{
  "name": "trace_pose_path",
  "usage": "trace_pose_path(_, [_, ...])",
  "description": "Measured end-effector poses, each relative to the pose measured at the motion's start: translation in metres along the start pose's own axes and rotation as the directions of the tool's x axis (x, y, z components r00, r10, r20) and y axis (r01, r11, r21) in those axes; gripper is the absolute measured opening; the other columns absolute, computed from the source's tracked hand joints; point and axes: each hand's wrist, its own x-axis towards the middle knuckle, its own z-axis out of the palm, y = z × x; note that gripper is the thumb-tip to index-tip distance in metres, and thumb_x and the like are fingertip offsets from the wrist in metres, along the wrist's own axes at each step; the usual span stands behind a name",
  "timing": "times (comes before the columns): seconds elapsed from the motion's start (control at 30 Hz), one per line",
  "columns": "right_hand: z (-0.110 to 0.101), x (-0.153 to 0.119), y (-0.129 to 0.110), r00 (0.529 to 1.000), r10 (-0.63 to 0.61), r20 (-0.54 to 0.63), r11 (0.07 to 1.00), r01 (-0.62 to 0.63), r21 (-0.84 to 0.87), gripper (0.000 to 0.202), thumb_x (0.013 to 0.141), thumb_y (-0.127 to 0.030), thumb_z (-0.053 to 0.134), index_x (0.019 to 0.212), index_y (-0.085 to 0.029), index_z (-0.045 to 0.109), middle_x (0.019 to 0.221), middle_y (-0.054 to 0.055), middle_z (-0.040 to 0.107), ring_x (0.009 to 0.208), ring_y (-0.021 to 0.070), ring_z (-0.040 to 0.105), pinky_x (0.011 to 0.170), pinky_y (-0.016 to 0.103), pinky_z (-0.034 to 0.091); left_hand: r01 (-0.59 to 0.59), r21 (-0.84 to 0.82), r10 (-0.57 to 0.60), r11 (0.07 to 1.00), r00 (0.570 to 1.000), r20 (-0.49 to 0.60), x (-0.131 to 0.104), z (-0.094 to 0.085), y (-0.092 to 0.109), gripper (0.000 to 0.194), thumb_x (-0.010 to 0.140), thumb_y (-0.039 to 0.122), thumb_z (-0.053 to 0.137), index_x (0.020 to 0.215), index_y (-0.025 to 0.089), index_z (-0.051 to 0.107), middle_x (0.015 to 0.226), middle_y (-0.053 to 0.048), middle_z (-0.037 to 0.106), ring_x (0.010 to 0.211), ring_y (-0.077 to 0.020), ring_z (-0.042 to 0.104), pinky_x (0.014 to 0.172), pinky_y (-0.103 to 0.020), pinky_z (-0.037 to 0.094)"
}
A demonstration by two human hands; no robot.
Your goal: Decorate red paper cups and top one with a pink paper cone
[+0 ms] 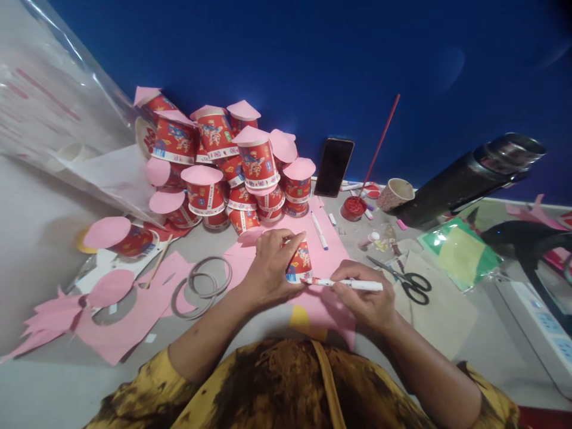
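My left hand [274, 268] is wrapped round a red patterned paper cup [300, 259] that lies on its side above pink paper [333, 298]. Between the fingers of my right hand [369, 298] is a white marker [357, 285], its reddish tip at the cup's white rim band. Part of the cup is hidden behind my left fingers. A capped white marker with a blue end [319, 231] rests on the pink paper just beyond both hands.
Stacked red cups with pink cone tops [205, 190] fill the back left. Grey rings [208, 285] and pink scraps [134, 316] lie left. Behind are a phone [334, 167] and a red pot with a stick [354, 208]. Scissors [409, 283], a black flask [465, 173] and a power strip [536, 328] are right.
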Motion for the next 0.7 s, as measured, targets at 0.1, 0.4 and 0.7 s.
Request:
trace_pose_path(0.1, [-0.004,-0.007,0.005,0.989,0.122,-0.085,0.990,-0.115,0.081,0.007,0.092,-0.016,0.070,0.090,-0.022,0.073,0.075,0.000,0.075,0.061,0.0143,0.068,0.059,0.023,0.052,0.042,-0.027,-0.042,0.999,0.999,-0.013,-0.001,0.002,-0.001,0.096,0.073,0.044,0.087,0.154,0.014,0.044,0.132,-0.017,0.050,0.122,-0.0364,0.050,0.107,-0.054,0.044])
trace_pose_path(0.4, [-0.012,-0.012,0.031,0.880,0.413,-0.236,0.856,-0.286,0.431,0.013,0.095,-0.034,0.076,0.091,-0.022,0.075,0.070,0.001,0.074,0.055,0.0116,0.059,0.052,0.020,0.045,0.270,-0.434,-0.277,0.860,0.960,0.048,0.001,0.006,-0.011,0.103,0.065,0.058,0.094,0.148,0.026,0.043,0.140,-0.014,0.043,0.135,-0.0368,0.050,0.113,-0.055,0.047])
trace_pose_path(0.7, [-0.015,-0.008,0.024,0.871,0.433,-0.234,0.860,-0.321,0.397,0.013,0.092,-0.034,0.077,0.092,-0.021,0.076,0.071,0.003,0.075,0.058,0.0157,0.068,0.053,0.023,0.050,0.429,-0.745,-0.523,0.511,0.843,0.127,0.002,0.011,-0.012,0.116,0.046,0.054,0.104,0.140,0.028,0.041,0.145,-0.015,0.052,0.136,-0.0388,0.058,0.114,-0.056,0.048])
